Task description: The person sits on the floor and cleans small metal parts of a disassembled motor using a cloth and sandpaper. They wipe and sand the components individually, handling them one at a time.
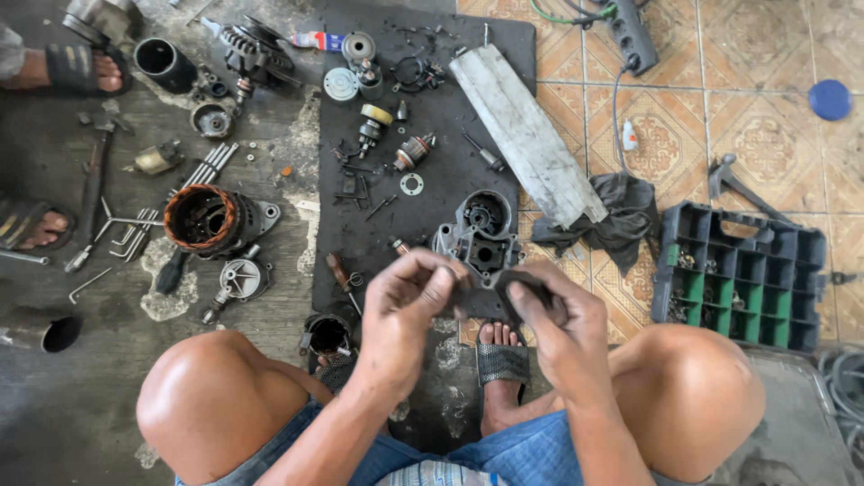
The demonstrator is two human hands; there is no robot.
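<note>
Both hands meet above the black mat (432,72): the left hand (405,301) pinches one end and the right hand (549,315) grasps the other of a small dark part (486,297), seemingly light, stiff, greasy, best held by its ends.

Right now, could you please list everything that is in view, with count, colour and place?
black mat: one, black, centre floor
motor housing: one, grey, on mat above hands
stator: one, copper and grey, left floor
metal sheet: one, grey, mat's right edge
dark rag: one, right of sheet
compartment box: one, black and green, right
power strip: one, dark, top
blue lid: one, top right
left hand: pinching small dark part
right hand: holding dark piece
</note>
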